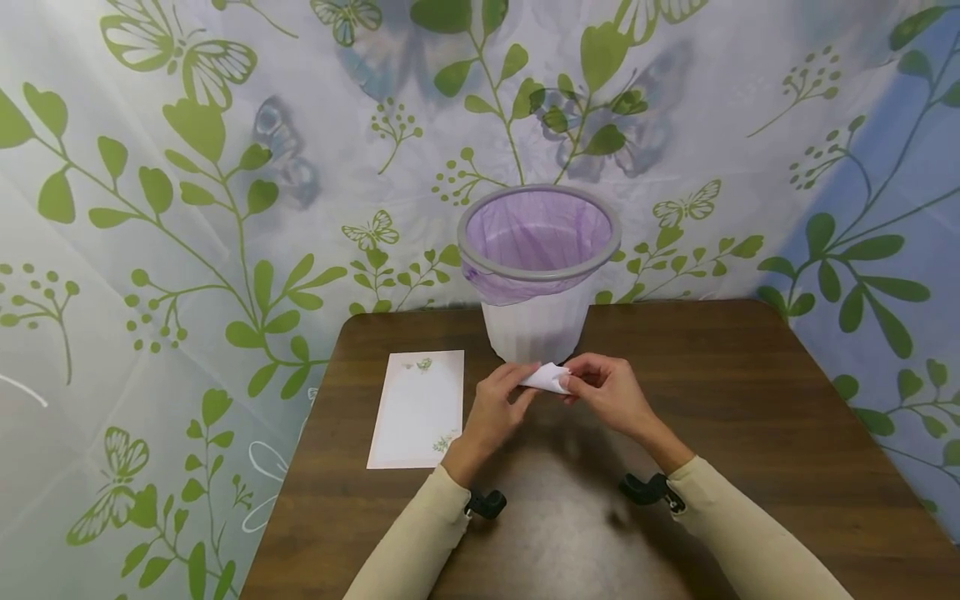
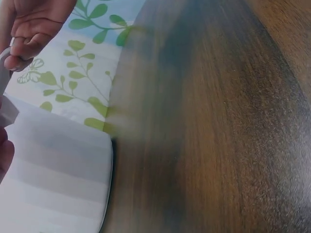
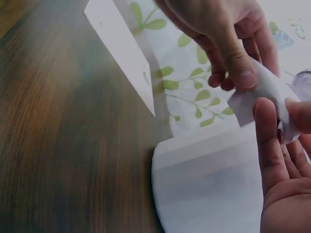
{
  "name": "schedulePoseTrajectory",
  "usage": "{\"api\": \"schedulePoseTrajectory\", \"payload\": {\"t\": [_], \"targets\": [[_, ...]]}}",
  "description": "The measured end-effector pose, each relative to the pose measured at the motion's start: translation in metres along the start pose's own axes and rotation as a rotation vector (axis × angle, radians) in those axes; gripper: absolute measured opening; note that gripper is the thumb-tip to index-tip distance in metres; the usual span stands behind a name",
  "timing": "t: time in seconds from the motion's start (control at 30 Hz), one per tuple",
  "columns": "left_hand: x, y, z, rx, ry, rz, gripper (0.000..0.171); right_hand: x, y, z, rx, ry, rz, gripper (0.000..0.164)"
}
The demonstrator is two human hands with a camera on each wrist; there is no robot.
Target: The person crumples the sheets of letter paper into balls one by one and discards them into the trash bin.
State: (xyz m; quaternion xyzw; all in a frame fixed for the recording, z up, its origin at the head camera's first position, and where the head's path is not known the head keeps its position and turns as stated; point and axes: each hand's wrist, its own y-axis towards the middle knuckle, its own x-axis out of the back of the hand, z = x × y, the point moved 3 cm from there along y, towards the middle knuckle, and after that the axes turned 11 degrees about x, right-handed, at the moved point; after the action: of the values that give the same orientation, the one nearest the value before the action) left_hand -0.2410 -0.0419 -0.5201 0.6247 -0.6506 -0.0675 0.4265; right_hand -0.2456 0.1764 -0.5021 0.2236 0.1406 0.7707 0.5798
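Note:
A piece of folded or crumpled white paper (image 1: 547,377) is held between both hands just in front of the bin. My left hand (image 1: 501,403) pinches its left end; my right hand (image 1: 609,390) pinches the right end. In the right wrist view the paper (image 3: 265,90) bends between the left hand's thumb and fingers above and the right hand (image 3: 286,194) below. Only part of the paper shows at the left edge of the left wrist view, with the right hand (image 2: 39,24) above it.
Behind the hands stands a white bin (image 1: 536,321) with a grey rim and purple liner. A sheet with printed green sprigs (image 1: 420,408) lies flat on the brown wooden table (image 1: 750,417), left of the hands. A leaf-patterned curtain (image 1: 315,167) hangs behind the table.

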Motion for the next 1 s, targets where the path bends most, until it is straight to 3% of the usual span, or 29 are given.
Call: {"api": "schedulePoseTrajectory", "payload": {"t": [0.1,0.2,0.3,0.4,0.53,0.73,1.0], "targets": [[0.0018,0.0001,-0.0002,0.002,-0.008,0.001,0.034,-0.0013,-0.0001,-0.0007,0.041,-0.010,0.007,0.027],[0.0038,0.0006,-0.0004,0.015,-0.013,0.015,0.030,-0.0028,-0.0018,-0.0024,0.119,-0.132,0.030,0.039],[0.0046,-0.0002,-0.0001,0.041,-0.006,0.051,0.027,-0.0037,-0.0035,-0.0038,0.188,-0.222,0.058,0.040],[0.0038,-0.0018,0.0004,0.067,-0.008,0.075,0.022,-0.0041,-0.0034,-0.0014,0.186,-0.193,0.095,0.041],[0.0035,-0.0018,-0.0006,0.079,-0.027,0.086,0.016,-0.0043,-0.0040,0.0003,0.155,-0.168,0.109,0.037],[0.0037,0.0004,-0.0028,0.078,-0.020,0.139,0.012,-0.0056,-0.0058,-0.0033,0.162,-0.214,0.086,0.026],[-0.0027,-0.0033,-0.0016,0.149,0.032,0.201,0.018,-0.0047,-0.0030,0.0002,0.187,-0.284,0.052,0.012]]}}
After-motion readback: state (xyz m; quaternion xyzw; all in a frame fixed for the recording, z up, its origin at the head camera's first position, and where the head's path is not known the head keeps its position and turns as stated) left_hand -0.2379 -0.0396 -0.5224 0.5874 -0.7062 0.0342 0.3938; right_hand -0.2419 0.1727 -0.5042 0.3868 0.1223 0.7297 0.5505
